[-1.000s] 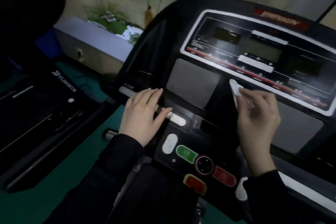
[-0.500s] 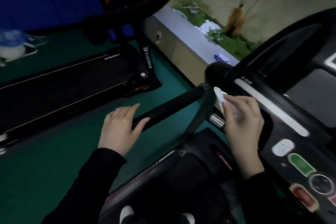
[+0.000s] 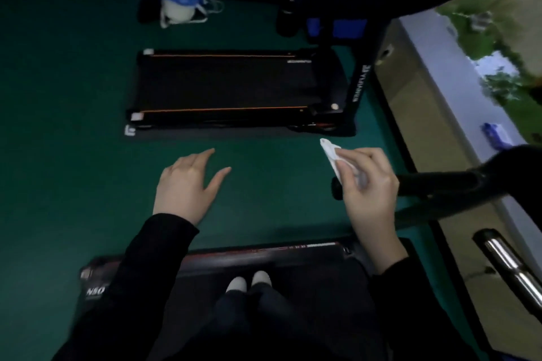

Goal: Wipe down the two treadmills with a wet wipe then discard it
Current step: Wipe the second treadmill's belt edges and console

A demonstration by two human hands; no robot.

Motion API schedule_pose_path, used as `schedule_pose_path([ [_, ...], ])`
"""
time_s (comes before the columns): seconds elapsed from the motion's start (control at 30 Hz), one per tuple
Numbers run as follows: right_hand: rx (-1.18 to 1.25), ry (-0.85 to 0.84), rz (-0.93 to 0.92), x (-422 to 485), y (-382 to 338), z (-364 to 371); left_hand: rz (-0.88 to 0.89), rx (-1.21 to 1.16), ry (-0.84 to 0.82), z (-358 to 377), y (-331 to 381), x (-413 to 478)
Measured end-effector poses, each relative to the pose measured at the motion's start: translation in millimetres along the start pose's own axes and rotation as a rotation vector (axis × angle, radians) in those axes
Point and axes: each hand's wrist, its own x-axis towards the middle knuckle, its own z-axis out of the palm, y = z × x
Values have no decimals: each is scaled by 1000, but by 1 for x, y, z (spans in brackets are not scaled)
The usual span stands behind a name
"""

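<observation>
My right hand (image 3: 368, 184): closed around the folded wet wipe (image 3: 333, 160), held in the air just beside the black handlebar (image 3: 434, 183). My left hand (image 3: 187, 184): open, fingers spread, empty, above the green floor (image 3: 58, 155). Second treadmill (image 3: 228, 88): well ahead. Near treadmill (image 3: 264, 255): under my feet

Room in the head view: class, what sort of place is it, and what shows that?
Probably a small gym or exercise room: two treadmills, one across the green floor, one underfoot.
</observation>
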Motion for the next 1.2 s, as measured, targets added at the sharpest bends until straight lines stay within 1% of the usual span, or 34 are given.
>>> schedule_pose_path([
  [0.27, 111, -198, -17, 27, 0, 51, -323, 32, 157, -26, -50, -27],
  [0.43, 137, -251, -37, 46, -5, 78, -420, 47, 186, -33, -73, -33],
  [0.57, 130, -245, -55, 59, -20, 104, -438, 36, 217, -45, -96, -23],
  [0.8, 121, -188, -79, 79, -60, 165, -366, 37, 224, -65, -155, 19],
  [0.9, 113, -193, -74, 87, -69, 187, -340, 52, 218, -65, -175, 42],
  [1.07, 118, -183, -50, 111, -66, 221, -330, 40, 226, -58, -197, 80],
  [1.2, 113, -164, -44, 134, -37, 269, -308, 50, 244, -29, -228, 114],
])
